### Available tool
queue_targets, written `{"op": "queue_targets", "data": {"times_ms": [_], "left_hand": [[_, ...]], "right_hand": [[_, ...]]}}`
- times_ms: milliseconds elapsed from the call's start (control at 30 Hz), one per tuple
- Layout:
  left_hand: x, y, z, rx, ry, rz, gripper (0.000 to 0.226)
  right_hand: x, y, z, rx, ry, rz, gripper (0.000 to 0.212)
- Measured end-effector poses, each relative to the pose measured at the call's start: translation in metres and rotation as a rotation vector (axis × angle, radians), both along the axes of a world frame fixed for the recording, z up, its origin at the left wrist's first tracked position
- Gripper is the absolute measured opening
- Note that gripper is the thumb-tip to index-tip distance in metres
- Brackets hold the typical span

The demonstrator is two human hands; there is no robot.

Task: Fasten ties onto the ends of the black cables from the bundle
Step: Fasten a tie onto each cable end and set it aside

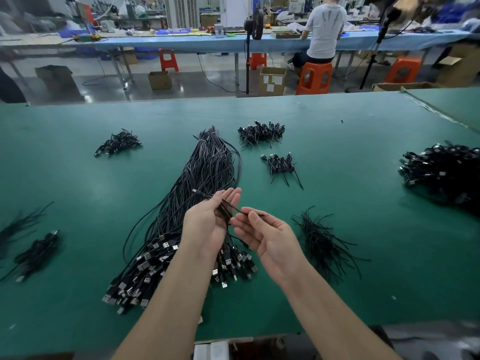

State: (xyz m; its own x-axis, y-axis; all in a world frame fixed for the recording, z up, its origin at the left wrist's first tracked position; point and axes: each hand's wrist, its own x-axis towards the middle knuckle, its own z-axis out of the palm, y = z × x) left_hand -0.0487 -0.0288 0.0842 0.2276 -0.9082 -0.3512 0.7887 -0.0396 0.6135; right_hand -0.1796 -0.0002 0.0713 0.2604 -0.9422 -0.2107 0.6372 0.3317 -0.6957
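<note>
A long bundle of black cables [207, 167] lies down the middle of the green table [350, 141], its USB plugs [145, 266] fanned out near me. My left hand [207, 224] is palm up above the bundle and holds one folded black cable [225, 213] across its palm. My right hand [272, 237], also palm up, pinches a thin black tie [255, 213] that runs from the folded cable to its fingertips. A heap of loose black ties [320, 239] lies just right of my right hand.
Small piles of tied cables lie at the back [261, 132], centre right [281, 166], back left [118, 142] and near left [36, 252]. A large heap [441, 172] fills the right edge. A person sits at a far bench [324, 29].
</note>
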Motion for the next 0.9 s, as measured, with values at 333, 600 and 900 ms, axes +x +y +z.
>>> {"op": "queue_targets", "data": {"times_ms": [333,600,900], "left_hand": [[0.004,0.012,-0.004,-0.231,-0.279,-0.101,0.020],[-0.009,0.026,0.001,-0.316,-0.371,-0.309,0.023],[-0.002,0.026,-0.002,-0.281,-0.385,-0.444,0.023]], "right_hand": [[-0.028,-0.011,-0.019,0.057,0.205,0.337,0.021],[-0.020,-0.035,0.001,-0.168,0.229,0.591,0.047],[-0.013,-0.039,0.009,-0.325,0.581,0.360,0.045]]}}
